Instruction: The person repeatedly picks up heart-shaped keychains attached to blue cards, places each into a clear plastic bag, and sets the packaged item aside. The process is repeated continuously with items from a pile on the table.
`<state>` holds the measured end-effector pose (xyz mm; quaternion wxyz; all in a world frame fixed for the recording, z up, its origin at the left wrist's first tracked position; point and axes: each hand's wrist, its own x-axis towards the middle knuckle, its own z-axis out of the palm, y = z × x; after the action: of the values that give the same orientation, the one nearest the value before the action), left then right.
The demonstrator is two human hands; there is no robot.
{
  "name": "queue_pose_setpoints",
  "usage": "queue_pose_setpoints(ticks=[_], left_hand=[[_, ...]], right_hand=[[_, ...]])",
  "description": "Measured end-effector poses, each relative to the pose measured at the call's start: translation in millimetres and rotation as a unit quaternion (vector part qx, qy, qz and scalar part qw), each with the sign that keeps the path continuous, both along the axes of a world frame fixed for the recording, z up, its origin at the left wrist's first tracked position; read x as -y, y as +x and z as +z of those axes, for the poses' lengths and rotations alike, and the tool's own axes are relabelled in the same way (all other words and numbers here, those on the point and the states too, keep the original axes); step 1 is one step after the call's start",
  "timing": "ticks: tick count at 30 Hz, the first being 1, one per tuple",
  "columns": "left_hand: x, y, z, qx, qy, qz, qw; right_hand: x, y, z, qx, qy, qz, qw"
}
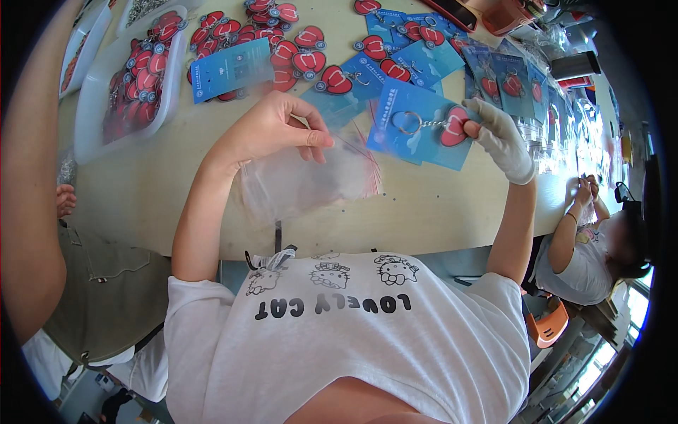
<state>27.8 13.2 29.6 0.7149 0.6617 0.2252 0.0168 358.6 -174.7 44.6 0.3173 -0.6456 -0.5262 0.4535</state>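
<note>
In my right hand (498, 134), which wears a pale glove with bare fingertips, is a blue card (395, 120) with a red keychain (452, 127) lying across it. The thumb and fingers pinch both at the card's right edge. The keychain's split ring and short chain lie over the card's middle. My bare left hand (289, 131) is closed, thumb against bent fingers, just above a stack of clear plastic bags (304, 180) with red-edged openings. Whether a bag is between those fingers is hard to see.
Loose red keychains (308, 62) and more blue cards (229, 68) cover the far table. A translucent bin (88, 134) of keychains stands at the left. Carded keychains (512, 81) lie at the right. Another person's arm (32, 184) is close at left; a seated person (586, 254) is at right.
</note>
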Motion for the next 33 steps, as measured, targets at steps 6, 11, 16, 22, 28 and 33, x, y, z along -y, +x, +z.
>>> queue_pose_setpoints(ticks=[6,11,16,22,28,33], left_hand=[[2.1,2.6,-0.5,0.004,-0.012,-0.005,1.000],[6.5,8.8,1.2,0.002,-0.007,-0.022,1.000],[13.1,16.2,-3.9,-0.011,0.058,-0.020,0.998],[23.2,29.2,-9.7,-0.041,0.179,-0.052,0.982],[12.0,16.3,-26.2,0.021,0.078,0.006,0.997],[20.5,25.2,-5.7,0.023,0.090,0.001,0.996]], right_hand=[[-2.1,-2.8,17.1,-0.005,0.010,0.035,0.999],[-16.9,-15.6,27.9,0.091,-0.053,0.119,0.987],[-33.9,-34.2,21.0,0.126,0.043,0.169,0.977],[-49.5,-98.6,3.5,0.137,0.020,0.126,0.982],[-29.5,-104.0,-1.9,-0.046,0.039,-0.077,0.995],[-20.5,-108.0,-3.1,-0.064,0.033,-0.092,0.993]])
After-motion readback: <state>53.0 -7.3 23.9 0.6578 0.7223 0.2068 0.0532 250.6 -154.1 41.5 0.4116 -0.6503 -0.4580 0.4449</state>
